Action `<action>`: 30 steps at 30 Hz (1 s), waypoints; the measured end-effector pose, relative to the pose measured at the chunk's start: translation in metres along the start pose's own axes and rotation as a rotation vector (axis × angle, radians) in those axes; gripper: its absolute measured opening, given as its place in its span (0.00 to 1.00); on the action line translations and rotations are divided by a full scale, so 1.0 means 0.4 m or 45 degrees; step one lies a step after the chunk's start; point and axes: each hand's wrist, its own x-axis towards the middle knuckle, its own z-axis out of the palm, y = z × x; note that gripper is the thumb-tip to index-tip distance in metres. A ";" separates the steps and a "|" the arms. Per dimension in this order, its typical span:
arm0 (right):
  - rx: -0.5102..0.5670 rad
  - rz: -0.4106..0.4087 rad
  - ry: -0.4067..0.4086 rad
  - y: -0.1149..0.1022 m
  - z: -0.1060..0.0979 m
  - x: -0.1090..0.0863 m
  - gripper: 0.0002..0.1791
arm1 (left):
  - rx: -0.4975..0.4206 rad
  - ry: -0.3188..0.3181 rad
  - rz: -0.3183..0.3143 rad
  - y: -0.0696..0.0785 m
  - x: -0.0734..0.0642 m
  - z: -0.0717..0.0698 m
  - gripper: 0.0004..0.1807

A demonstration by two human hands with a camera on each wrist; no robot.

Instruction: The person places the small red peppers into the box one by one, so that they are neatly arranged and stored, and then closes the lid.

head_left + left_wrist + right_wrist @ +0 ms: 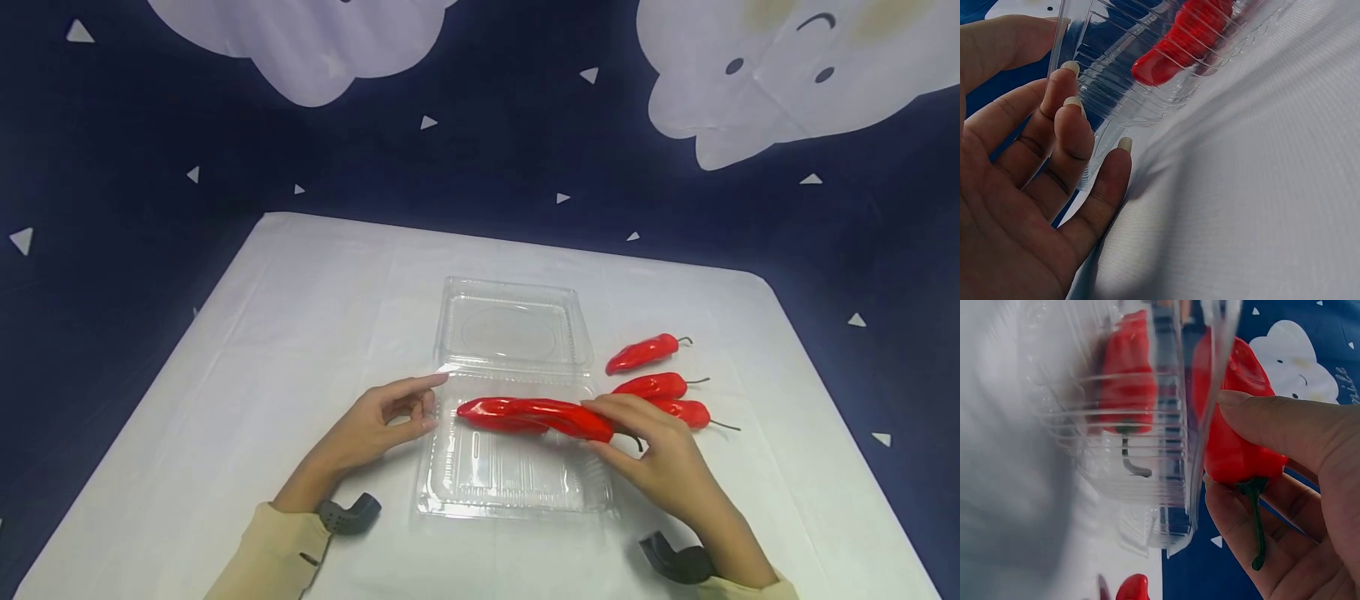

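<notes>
In the head view, an open clear plastic clamshell box (517, 498) lies on the white table with its lid (506, 329) folded back. My right hand (660, 454) pinches a red chili pepper (1235, 444) by its stem end, thumb on one side and fingers on the other, above the box's base. Another red pepper (1127, 381) lies inside the base, partly hidden under the held one in the head view. At the box's left side is my left hand (382, 421), index finger extended and fingertips (1071, 67) against or close to the rim.
Three more red peppers lie on the table right of the box: a far one (643, 354), a middle one (656, 386) and a near one (688, 413) partly behind my right hand. A dark blue cloth with clouds (510, 167) surrounds the white tabletop (300, 333).
</notes>
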 end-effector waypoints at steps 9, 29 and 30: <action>0.021 0.001 -0.057 -0.012 0.018 0.006 0.34 | 0.002 -0.001 -0.006 0.001 -0.001 -0.001 0.30; 0.001 -0.127 -0.158 -0.051 0.095 0.018 0.35 | 0.008 -0.004 -0.024 0.005 -0.002 -0.002 0.30; -0.008 -0.133 -0.157 -0.053 0.097 0.018 0.36 | 0.008 -0.004 -0.023 0.005 -0.002 -0.002 0.30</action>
